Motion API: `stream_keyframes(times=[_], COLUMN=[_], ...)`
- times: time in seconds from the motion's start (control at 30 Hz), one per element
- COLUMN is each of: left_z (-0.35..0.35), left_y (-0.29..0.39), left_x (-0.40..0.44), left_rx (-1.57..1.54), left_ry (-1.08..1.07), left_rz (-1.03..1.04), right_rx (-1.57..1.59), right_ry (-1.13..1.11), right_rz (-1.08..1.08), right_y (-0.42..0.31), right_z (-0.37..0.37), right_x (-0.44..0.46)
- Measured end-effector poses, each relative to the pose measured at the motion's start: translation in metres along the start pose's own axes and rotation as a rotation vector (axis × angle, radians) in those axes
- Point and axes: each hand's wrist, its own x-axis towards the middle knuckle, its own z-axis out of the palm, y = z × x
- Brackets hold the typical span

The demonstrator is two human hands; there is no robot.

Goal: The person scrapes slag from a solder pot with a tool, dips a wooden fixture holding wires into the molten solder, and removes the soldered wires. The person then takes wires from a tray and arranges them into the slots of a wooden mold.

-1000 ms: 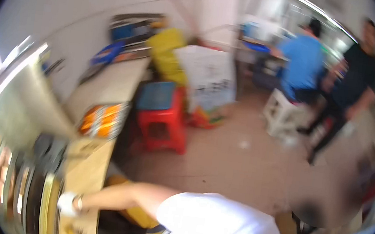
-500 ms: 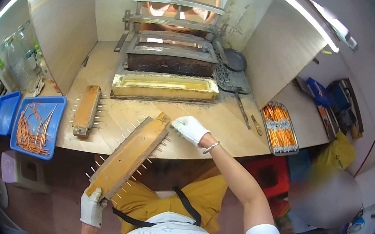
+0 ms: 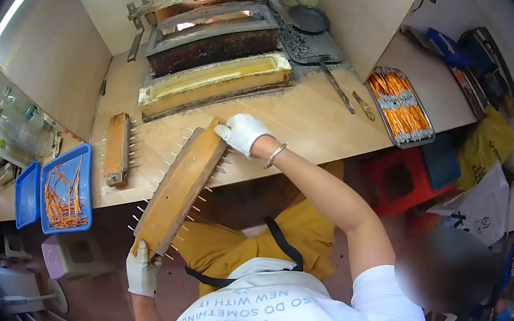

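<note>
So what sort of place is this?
Probably a small workshop, judging by the long, pin-edged brown board, the blue plastic tray of thin copper-coloured rods and the blackened rectangular trough.

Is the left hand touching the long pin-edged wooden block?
Touching. The head view shows the gloved left hand gripping the near end of the long wooden block.

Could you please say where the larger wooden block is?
In the head view, the larger block is left of centre, held between left hand and right hand, right of the smaller block.
</note>
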Motion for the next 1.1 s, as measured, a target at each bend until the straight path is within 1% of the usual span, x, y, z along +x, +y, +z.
stream_keyframes(times=[0.03,0.1,0.17,0.2,0.3,0.37,0.4,0.5,0.57,0.63,0.7,0.73,0.8,0.83,0.9,0.93,1.0,1.03,1.1], left_z=[-0.003,-0.005,-0.005,-0.007,0.0,0.001,0.001,0.001,-0.004,-0.002,0.0,0.002,0.009,0.018,0.026,0.035,0.046,0.057,0.068], left_y=[0.001,0.002,0.002,0.002,0.01,0.013,0.012,0.011,0.009,0.013,0.02,0.022,0.029,0.032,0.035,0.039,0.041,0.051,0.053], left_x=[0.002,0.001,0.002,0.004,0.001,0.001,0.001,0.003,0.005,0.009,0.01,0.012,0.019,0.021,0.034,0.039,0.058,0.06,0.079], left_rx=[0.009,0.016,0.015,0.019,0.012,0.005,0.004,-0.02,-0.002,0.005,0.056,0.059,0.074,0.091,0.151,0.173,0.193,0.199,0.214], left_ry=[-0.037,-0.046,-0.049,-0.048,-0.048,-0.081,-0.082,-0.057,-0.061,-0.059,-0.106,-0.107,-0.163,-0.165,-0.238,-0.271,-0.305,-0.358,-0.35], left_rz=[-0.017,-0.026,-0.021,-0.028,0.002,0.01,0.021,-0.025,-0.03,-0.03,-0.006,-0.007,-0.022,-0.011,-0.032,-0.039,-0.083,-0.078,-0.045], right_rx=[-0.031,-0.027,0.003,-0.016,-0.237,-0.287,-0.247,-0.123,0.008,-0.01,0.023,0.026,0.01,0.026,0.019,0.063,0.0,-0.029,0.008], right_ry=[-0.053,-0.073,0.043,0.082,0.168,0.179,0.157,0.047,-0.028,0.045,0.119,0.12,0.134,0.074,0.095,0.11,0.131,0.139,0.139], right_rz=[0.025,0.026,0.076,0.068,0.103,0.076,0.08,-0.072,-0.129,-0.08,-0.014,-0.011,0.078,0.144,0.182,0.197,0.179,0.12,0.111], right_y=[-0.002,0.0,0.006,0.006,-0.004,-0.011,-0.013,-0.006,-0.008,-0.009,-0.007,-0.004,0.005,0.012,0.036,0.042,0.068,0.083,0.081], right_z=[-0.004,-0.009,-0.01,-0.009,-0.01,-0.013,-0.015,-0.003,-0.002,0.002,0.003,-0.001,-0.011,-0.02,-0.028,-0.038,-0.042,-0.043,-0.072], right_x=[0.001,0.002,0.006,0.01,0.019,0.027,0.03,0.046,0.047,0.043,0.039,0.034,0.022,0.016,0.009,-0.003,-0.01,-0.013,-0.038])
